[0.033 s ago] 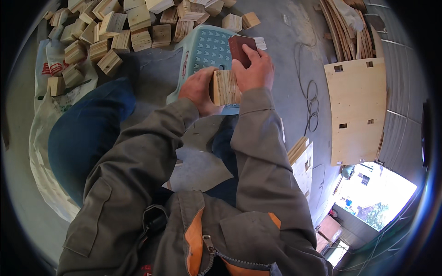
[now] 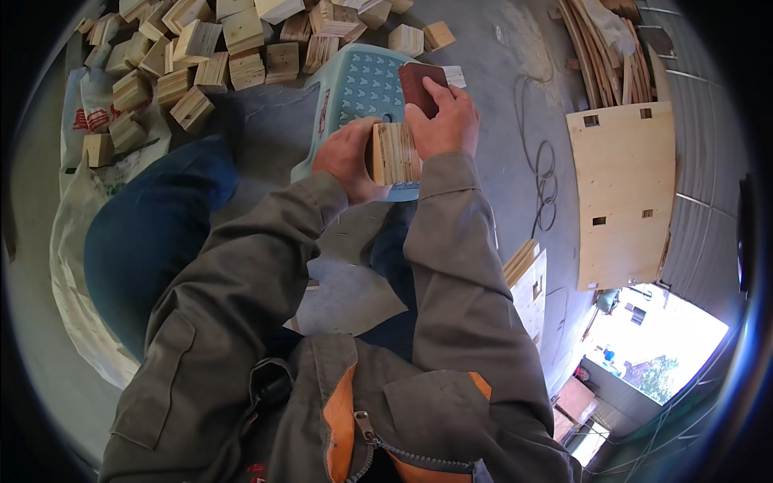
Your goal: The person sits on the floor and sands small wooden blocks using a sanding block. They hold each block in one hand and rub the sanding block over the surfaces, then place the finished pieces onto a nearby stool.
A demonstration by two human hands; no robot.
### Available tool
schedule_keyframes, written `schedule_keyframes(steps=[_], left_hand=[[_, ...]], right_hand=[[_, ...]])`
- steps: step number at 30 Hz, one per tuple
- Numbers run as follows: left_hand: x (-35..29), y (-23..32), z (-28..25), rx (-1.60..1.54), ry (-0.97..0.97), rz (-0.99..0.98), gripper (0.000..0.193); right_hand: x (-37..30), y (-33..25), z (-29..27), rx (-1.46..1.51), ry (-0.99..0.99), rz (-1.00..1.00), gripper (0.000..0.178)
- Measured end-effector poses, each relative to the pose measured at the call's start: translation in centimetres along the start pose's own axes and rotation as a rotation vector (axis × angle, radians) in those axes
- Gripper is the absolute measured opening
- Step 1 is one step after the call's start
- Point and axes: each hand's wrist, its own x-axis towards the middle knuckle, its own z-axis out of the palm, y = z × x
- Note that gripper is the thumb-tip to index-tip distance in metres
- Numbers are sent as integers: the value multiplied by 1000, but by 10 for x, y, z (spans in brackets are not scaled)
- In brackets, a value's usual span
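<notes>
My left hand [image 2: 348, 159] is wrapped round a thick block of layered plywood [image 2: 397, 154] with its striped edge facing up. My right hand [image 2: 445, 121] grips a dark red rectangular block [image 2: 422, 87], like a sanding block, with the fingers lying over its top and right side. The red block is just beyond the plywood block, and the right hand's near side lies against or very close to the plywood; which of the two I cannot tell. Both are over a pale blue-green plastic stool [image 2: 372, 72] with a patterned top. A pale piece [image 2: 454, 76] shows behind the right fingers.
Many similar plywood blocks [image 2: 244, 32] lie heaped at the far left, some on white sacking [image 2: 80, 181]. A cable [image 2: 547, 177] coils on the floor to the right. Beyond it are a plywood panel [image 2: 624, 193] with square holes and stacked boards [image 2: 596, 48].
My right hand and the dark red block have shifted very slightly to the left. The left hand and the plywood block look unmoved.
</notes>
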Motion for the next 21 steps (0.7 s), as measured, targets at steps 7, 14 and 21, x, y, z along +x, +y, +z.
schedule_keyframes(steps=[7, 14, 21], left_hand=[[-4, -7, -4, 24, 13, 0, 93], [-1, -7, 1, 28, 30, 35, 90], [-2, -9, -1, 11, 45, 32, 91]], right_hand=[[-86, 11, -14, 107, 42, -49, 61], [-179, 11, -47, 169, 46, -26, 64], [-106, 12, -19, 138, 109, -124, 61]])
